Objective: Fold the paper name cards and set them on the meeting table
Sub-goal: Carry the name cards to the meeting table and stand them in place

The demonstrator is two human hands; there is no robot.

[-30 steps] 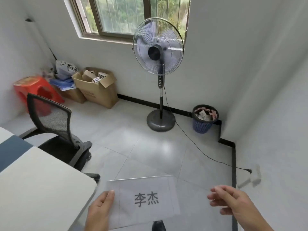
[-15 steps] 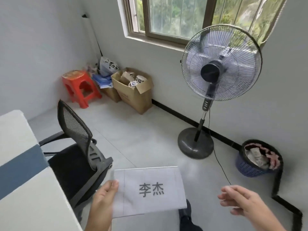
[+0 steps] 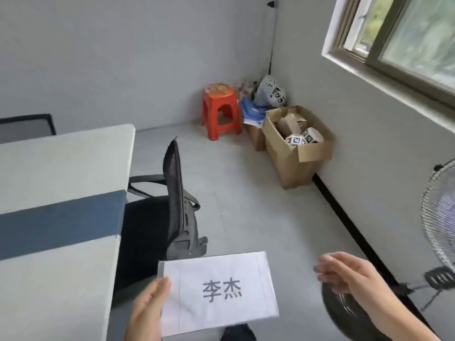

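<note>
A white paper name card [image 3: 219,291] with two printed black characters hangs at the bottom centre, over the floor. My left hand [image 3: 147,308] grips its left edge, thumb on top. To the right of the card, my right hand [image 3: 352,284] is apart from it, empty, with its fingers spread and pointing left. The meeting table [image 3: 56,163], white with a blue stripe across it, fills the left side; the card is beyond its right edge.
A black mesh office chair [image 3: 170,217] stands tucked against the table's right edge, just above the card. A red stool [image 3: 220,109], cardboard boxes [image 3: 295,148] and bags sit in the far corner. A standing fan [image 3: 440,217] is at the right edge.
The view has swung left: the fan slid to the right edge and the table now fills the left. The card stays in my left hand; my right hand remains open beside it.
</note>
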